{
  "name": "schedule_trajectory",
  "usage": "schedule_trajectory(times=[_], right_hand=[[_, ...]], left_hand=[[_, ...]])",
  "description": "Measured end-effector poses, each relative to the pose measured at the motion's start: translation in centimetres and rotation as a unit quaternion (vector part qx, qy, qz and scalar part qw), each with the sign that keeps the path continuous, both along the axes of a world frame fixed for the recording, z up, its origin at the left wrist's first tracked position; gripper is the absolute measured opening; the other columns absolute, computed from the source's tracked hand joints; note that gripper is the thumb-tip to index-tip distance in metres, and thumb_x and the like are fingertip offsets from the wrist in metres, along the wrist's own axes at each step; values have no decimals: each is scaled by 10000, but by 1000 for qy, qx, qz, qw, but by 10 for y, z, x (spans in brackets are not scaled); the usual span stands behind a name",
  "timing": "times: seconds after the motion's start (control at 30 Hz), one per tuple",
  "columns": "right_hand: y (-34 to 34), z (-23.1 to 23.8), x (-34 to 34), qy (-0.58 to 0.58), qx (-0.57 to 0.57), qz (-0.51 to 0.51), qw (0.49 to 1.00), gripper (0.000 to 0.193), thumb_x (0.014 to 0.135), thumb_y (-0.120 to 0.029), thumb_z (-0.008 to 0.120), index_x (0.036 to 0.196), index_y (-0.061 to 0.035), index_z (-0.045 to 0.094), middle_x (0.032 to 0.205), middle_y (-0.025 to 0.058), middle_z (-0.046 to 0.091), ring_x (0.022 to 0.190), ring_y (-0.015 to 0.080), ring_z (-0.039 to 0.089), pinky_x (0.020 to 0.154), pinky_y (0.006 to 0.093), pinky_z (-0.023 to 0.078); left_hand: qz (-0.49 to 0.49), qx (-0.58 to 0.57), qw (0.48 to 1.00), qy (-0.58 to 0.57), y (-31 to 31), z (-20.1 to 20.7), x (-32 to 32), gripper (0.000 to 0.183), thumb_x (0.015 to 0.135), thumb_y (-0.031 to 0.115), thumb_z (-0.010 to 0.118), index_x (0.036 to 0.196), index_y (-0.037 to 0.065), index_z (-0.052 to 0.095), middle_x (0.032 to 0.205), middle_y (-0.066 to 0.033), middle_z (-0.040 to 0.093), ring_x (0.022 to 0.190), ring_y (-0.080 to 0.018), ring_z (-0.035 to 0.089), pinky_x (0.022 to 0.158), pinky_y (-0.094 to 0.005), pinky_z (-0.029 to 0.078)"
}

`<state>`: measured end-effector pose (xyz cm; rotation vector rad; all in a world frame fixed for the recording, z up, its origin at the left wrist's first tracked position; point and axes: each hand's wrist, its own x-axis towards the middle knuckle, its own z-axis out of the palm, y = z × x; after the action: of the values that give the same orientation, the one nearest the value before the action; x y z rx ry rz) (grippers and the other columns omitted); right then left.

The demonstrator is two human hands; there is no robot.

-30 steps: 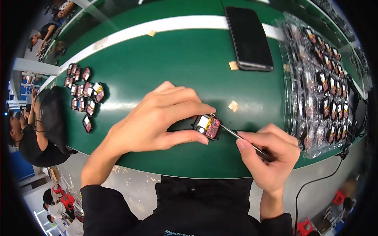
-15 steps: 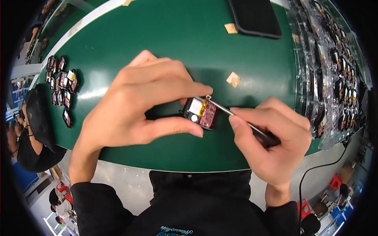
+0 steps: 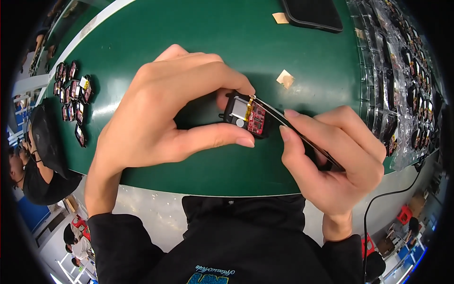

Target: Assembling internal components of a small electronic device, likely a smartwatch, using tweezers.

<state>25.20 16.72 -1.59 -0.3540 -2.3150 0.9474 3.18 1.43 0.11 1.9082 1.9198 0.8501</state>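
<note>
My left hand [image 3: 156, 109] grips a small black electronic device [image 3: 246, 116] between thumb and fingers, just above the green table. Its open case shows a red circuit board [image 3: 257, 118], a silver battery-like block [image 3: 240, 110], yellow tape and a round white part. Thin metal tweezers [image 3: 302, 135] are pinched in my right hand [image 3: 338, 158]. Their tips touch or nearly touch the upper edge of the board, right by my left index fingertip. What exactly sits between the tips is too small to make out.
Several similar open devices [image 3: 71, 92] cluster at the table's left. On the right, clear plastic trays [image 3: 378, 85] hold many more. A black phone-like slab [image 3: 314, 14] lies at the far edge, near small tan paper pieces [image 3: 285, 79]. Another person [image 3: 45, 170] sits at left.
Both hands, with the device and tweezers, have shifted slightly away from me. The tweezers now show both arms more plainly, their tips still at the board's upper edge.
</note>
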Motion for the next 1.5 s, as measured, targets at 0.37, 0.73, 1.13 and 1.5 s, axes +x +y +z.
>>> schedule_trajectory(times=[0.37, 0.73, 1.13, 1.5], right_hand=[[-1, 1, -2, -3, 1, 9, 1000, 303, 748, 116, 884, 1036, 23, 868, 774, 26, 676, 568, 38, 470, 514, 228, 323], [6, 10, 2, -74, -90, 46, 992, 248, 782, 101, 857, 1018, 29, 866, 759, 54, 706, 609, 77, 583, 543, 230, 387], [4, 10, 2, -71, -83, 50, 993, 246, 787, 110, 857, 1020, 30, 864, 750, 48, 702, 582, 65, 562, 520, 233, 372], [10, 11, 8, -36, -77, 25, 996, 218, 800, 87, 865, 1010, 28, 855, 737, 52, 694, 573, 63, 553, 518, 234, 359]], left_hand=[[-22, -3, 1000, 0, -1, 0, -6, 638, 678, 445, 995, 1135, 38, 813, 955, -50, 778, 776, -174, 643, 766, -313, 416], [-61, -37, 997, -10, -2, 0, -20, 686, 671, 529, 980, 1139, 45, 847, 1016, -33, 813, 797, -125, 639, 688, -288, 371], [-77, -7, 997, -5, 0, -1, -15, 601, 710, 497, 965, 1072, 32, 846, 929, -60, 809, 821, -212, 713, 784, -349, 393], [-40, -35, 999, 8, 3, 9, -9, 616, 701, 390, 1003, 1162, 25, 820, 923, -59, 776, 801, -214, 684, 784, -360, 424]])
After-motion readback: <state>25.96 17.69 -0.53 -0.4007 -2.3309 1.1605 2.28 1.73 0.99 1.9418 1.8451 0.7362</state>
